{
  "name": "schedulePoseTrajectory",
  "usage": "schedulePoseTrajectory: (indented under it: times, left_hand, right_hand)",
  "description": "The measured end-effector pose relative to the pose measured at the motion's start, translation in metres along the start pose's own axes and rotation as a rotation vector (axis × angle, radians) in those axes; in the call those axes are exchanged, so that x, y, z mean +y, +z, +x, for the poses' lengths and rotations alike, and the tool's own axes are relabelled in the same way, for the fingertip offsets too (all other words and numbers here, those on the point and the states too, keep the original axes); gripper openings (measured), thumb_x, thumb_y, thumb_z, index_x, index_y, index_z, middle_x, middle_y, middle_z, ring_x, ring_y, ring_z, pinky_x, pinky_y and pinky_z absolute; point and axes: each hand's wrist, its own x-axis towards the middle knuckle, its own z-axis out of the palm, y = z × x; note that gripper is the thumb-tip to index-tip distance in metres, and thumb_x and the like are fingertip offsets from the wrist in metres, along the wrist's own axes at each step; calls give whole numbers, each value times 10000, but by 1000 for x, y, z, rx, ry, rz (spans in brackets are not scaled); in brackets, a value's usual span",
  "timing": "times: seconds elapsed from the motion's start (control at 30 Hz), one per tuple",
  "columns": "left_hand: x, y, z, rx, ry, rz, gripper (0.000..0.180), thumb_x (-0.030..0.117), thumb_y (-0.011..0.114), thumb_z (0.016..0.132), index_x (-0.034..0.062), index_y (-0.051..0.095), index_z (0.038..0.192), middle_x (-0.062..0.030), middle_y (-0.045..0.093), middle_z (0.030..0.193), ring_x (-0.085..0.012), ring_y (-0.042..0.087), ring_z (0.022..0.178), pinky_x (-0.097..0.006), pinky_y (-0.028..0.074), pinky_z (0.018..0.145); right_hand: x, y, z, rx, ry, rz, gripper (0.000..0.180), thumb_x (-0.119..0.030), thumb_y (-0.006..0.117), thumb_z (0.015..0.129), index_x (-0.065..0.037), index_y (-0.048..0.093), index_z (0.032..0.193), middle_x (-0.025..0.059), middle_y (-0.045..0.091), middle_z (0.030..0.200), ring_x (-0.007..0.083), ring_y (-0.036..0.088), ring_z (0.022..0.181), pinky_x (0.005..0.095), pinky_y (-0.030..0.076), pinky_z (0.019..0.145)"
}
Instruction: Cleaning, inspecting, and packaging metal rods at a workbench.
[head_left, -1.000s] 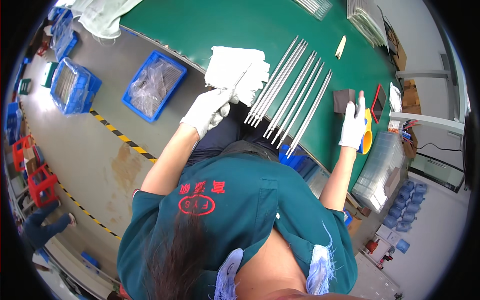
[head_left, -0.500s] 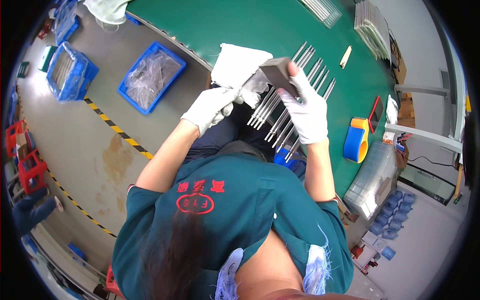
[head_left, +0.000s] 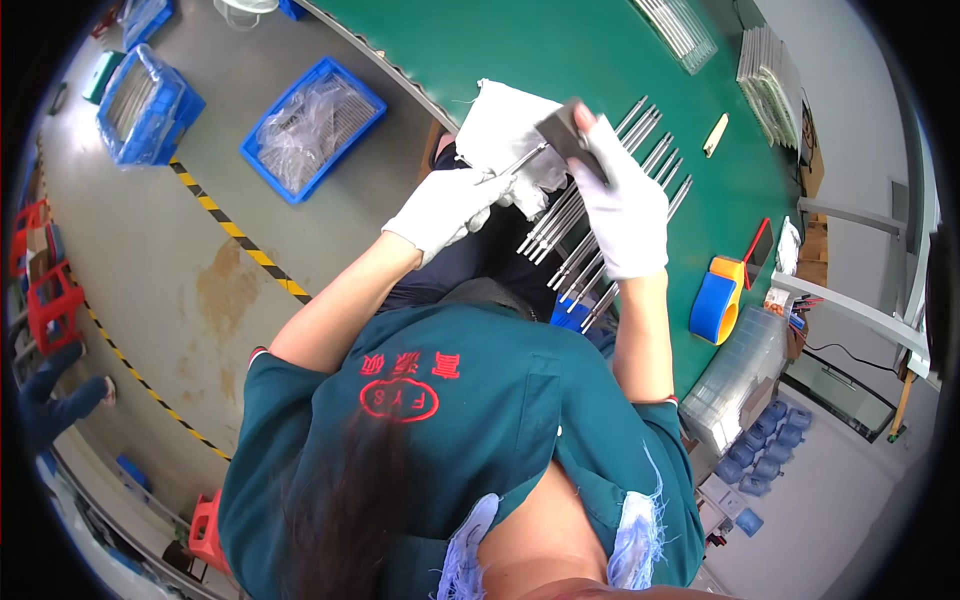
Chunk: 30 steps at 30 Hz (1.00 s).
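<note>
Over the green counter (head_left: 560,50), left hand (head_left: 445,205) closed around a thin metal rod (head_left: 522,160), right hand (head_left: 622,205) just beside it gripping a dark block (head_left: 562,128), rod tip touching the block, more rods (head_left: 600,235) below.

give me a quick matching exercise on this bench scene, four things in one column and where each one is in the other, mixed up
Things
1. dark grey block
2. blue tape dispenser
3. blue crate
4. white cloth

Places
A. on the floor, lined with clear plastic
B. on the green table, under the left hand and the rod it holds
C. gripped in the gloved right hand, above the row of metal rods
D. on the green table, to the right of the right forearm

Pairs: 1-C, 2-D, 3-A, 4-B
</note>
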Motion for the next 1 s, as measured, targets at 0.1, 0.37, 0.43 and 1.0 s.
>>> schedulePoseTrajectory:
  times: [0.1, 0.37, 0.43, 1.0]
  left_hand:
    - [-13, 0, 10, 49, 127, 78, 266, 315, 570, 898, 65, 640, 841, 56, 424, 542, -18, 301, 423, -192, 205, 377]
    - [-7, -3, 8, -25, 88, 149, 283, 340, 567, 890, 73, 642, 832, 45, 436, 541, -30, 318, 430, -196, 235, 391]
    - [-9, -2, 8, -5, 121, 208, 286, 346, 570, 888, 76, 644, 827, 45, 436, 538, -31, 317, 429, -194, 234, 390]
    - [-12, -3, 10, 49, 237, 464, 321, 319, 534, 912, 35, 637, 801, 8, 476, 541, -87, 429, 490, -241, 358, 486]
  right_hand:
    - [0, 7, 5, 9, 30, 62, 401, -91, 629, 816, -171, 581, 1207, 32, 617, 1155, 199, 600, 1049, 269, 485, 876]
    - [-4, 3, 7, -39, 42, -24, 405, -109, 625, 819, -225, 583, 1205, 16, 624, 1137, 198, 615, 1012, 285, 503, 835]
    - [-1, 6, 4, -14, 25, 0, 415, -107, 632, 814, -231, 581, 1207, 20, 625, 1136, 200, 618, 1007, 283, 502, 834]
    - [-6, 1, 2, -66, 29, 59, 453, -77, 646, 808, -187, 559, 1238, 63, 623, 1144, 209, 618, 1023, 269, 486, 857]
